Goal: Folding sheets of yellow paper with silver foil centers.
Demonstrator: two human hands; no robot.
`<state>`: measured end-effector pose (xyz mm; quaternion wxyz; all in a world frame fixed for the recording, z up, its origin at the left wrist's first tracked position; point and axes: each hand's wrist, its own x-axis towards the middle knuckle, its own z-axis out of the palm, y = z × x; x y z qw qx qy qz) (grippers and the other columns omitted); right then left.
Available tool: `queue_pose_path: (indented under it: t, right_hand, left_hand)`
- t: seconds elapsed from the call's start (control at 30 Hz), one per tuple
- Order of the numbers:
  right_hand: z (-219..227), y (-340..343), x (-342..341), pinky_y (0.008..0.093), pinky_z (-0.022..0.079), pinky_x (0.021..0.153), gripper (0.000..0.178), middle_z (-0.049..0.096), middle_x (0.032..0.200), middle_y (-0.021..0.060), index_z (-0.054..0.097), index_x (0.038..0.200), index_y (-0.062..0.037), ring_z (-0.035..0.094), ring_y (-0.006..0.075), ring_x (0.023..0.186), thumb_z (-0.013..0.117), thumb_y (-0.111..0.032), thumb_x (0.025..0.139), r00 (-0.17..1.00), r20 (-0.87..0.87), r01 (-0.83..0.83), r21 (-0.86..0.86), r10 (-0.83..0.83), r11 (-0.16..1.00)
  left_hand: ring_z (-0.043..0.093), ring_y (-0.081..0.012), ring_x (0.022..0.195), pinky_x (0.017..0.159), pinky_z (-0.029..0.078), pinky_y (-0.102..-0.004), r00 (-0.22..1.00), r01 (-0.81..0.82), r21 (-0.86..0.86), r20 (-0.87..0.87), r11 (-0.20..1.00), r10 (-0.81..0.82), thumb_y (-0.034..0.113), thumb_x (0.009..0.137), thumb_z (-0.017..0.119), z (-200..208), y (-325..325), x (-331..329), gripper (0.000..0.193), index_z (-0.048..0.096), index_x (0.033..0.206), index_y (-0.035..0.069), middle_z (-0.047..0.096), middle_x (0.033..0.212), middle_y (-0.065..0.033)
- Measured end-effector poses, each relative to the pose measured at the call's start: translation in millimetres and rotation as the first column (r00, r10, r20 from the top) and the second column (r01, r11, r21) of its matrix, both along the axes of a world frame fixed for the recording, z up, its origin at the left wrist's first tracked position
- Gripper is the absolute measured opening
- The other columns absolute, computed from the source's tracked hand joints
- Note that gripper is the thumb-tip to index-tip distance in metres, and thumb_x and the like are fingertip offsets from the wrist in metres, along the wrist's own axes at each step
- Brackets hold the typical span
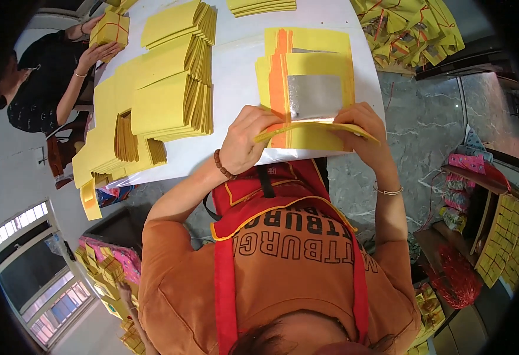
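On the white table (237,77) in front of me lies a small pile of yellow paper sheets (318,62) with an orange stripe down the left side. A silver foil patch (315,94) shows on the top sheet. My left hand (245,139) pinches the left end of the top sheet's near edge, and my right hand (363,133) grips the right end. Between them that edge is lifted and bent up in a curve, above the sheets underneath. Both hands have curled fingers, with the thumbs partly hidden by the paper.
Stacks of folded yellow paper (165,106) cover the table's left part. A co-worker at the far left holds a tied yellow bundle (110,31). Loose yellow papers with red strings (410,29) are heaped at the far right. More bundles (502,236) sit lower right.
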<state>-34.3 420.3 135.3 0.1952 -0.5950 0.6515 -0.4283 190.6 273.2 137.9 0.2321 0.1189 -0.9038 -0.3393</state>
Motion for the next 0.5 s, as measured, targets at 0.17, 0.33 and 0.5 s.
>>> queue_pose_path:
  t: [0.17, 0.33, 0.5]
  right_hand:
    - [1.4, 2.4, -1.8, 0.0313, 0.044, 0.074, 0.016, 0.061, 0.085, 0.0030, 0.061, 0.080, -0.0069, 0.053, 0.0227, 0.083, 0.067, -0.005, 0.065, 0.999, -0.007, -0.047, -0.015, 0.047, 0.999]
    - [8.5, 6.0, -1.7, 0.0311, 0.044, 0.080, 0.016, 0.061, 0.091, 0.0039, 0.060, 0.079, -0.0063, 0.052, 0.0244, 0.088, 0.065, -0.004, 0.065, 0.995, -0.035, -0.092, -0.002, 0.092, 0.996]
    - [28.9, 1.9, 3.3, 0.0348, 0.047, 0.081, 0.014, 0.059, 0.090, 0.0060, 0.059, 0.077, -0.0040, 0.055, 0.0269, 0.099, 0.065, -0.004, 0.065, 0.951, -0.290, -0.152, -0.147, 0.104, 0.977]
  left_hand:
    - [0.054, -0.0302, 0.094, 0.084, 0.044, -0.0373, 0.996, 0.044, -0.136, -0.065, 0.990, -0.053, 0.000, 0.070, 0.060, 3.4, 0.5, -0.8, 0.028, 0.060, 0.098, 0.003, 0.061, 0.095, -0.0112]
    - [0.053, -0.0279, 0.100, 0.089, 0.041, -0.0387, 0.936, 0.345, 0.050, 0.061, 0.937, -0.348, -0.008, 0.067, 0.048, 1.5, -38.4, 0.2, 0.038, 0.061, 0.100, 0.006, 0.060, 0.102, -0.0117]
    - [0.049, -0.0291, 0.112, 0.097, 0.037, -0.0407, 0.995, 0.090, -0.090, 0.039, 0.992, -0.087, 0.007, 0.084, 0.053, 7.3, -73.1, -42.8, 0.036, 0.054, 0.120, 0.003, 0.057, 0.117, -0.0138]
